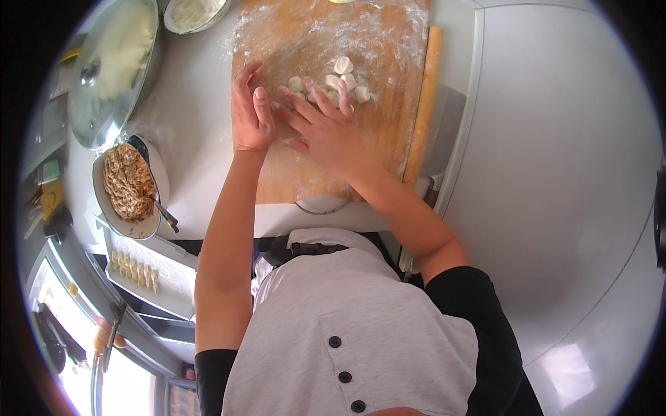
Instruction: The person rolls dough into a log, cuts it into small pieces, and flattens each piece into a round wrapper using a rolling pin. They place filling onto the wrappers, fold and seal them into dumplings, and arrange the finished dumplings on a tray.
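Several small floured dough pieces (343, 65) lie in a loose cluster on a wooden board (333, 36) dusted with flour. My right hand (328, 125) reaches over the near side of this cluster with its fingers spread, partly hiding some pieces. Just left of the cluster, my left hand (252, 114) is raised at the board's left edge, its thumb apart from the curved fingers and nothing held in it. Along the board's right edge rests a wooden rolling pin (426, 104). Whether the right fingertips press on the dough cannot be told.
A bowl of minced filling (129, 182) with a utensil stands at the left. Beyond it are a large glass lid (112, 67) and a bowl of flour (195, 13). Shaped dumplings (134, 271) lie on a white tray (171, 275) at the lower left.
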A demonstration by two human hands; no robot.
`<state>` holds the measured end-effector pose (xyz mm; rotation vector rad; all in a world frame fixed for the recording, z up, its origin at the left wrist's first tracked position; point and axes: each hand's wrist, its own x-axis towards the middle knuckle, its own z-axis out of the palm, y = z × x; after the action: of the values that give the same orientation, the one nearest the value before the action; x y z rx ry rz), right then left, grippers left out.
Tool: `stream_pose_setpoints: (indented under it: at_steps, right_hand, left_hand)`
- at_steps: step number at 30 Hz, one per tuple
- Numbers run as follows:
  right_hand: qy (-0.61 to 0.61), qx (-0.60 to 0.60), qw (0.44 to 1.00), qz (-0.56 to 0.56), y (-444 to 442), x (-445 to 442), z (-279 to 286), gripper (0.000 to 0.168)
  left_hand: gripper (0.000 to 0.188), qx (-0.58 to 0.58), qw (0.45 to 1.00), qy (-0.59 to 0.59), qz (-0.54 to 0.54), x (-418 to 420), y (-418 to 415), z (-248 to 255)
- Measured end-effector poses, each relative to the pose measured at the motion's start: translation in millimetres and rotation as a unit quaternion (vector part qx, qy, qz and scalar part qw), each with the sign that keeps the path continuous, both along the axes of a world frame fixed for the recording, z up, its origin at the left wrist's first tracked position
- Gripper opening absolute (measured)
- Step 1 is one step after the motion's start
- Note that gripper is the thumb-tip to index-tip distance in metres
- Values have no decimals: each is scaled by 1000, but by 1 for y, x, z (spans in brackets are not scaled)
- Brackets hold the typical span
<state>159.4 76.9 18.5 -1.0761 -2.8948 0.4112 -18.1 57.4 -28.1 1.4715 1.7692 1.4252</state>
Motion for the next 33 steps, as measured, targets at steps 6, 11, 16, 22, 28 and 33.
stream_pose_setpoints:
  at_steps: [6, 11, 16, 22, 28, 33]
  right_hand:
    - [45, 67, 991, -111, 41, 38, -10, 52]
    - [-15, 14, 999, -39, 62, -10, 2, 53]
    - [-22, 9, 1000, -19, -3, 13, -8, 50]
    - [75, 87, 987, -115, 66, 21, -22, 47]
    - [67, 63, 996, -7, 38, 8, -3, 52]
    - [133, -50, 982, -127, -29, 86, -15, 58]
  left_hand:
    - [52, -17, 999, 43, -8, -2, -1, -1]
    - [52, -2, 999, 42, -18, 0, 3, -1]
    - [52, -25, 999, 40, -9, -1, -2, 2]
    - [53, -41, 996, 78, -26, 1, 2, 2]
    - [59, -59, 989, 111, -80, 1, -1, 0]
    - [70, -89, 910, 364, -175, 50, -40, 22]
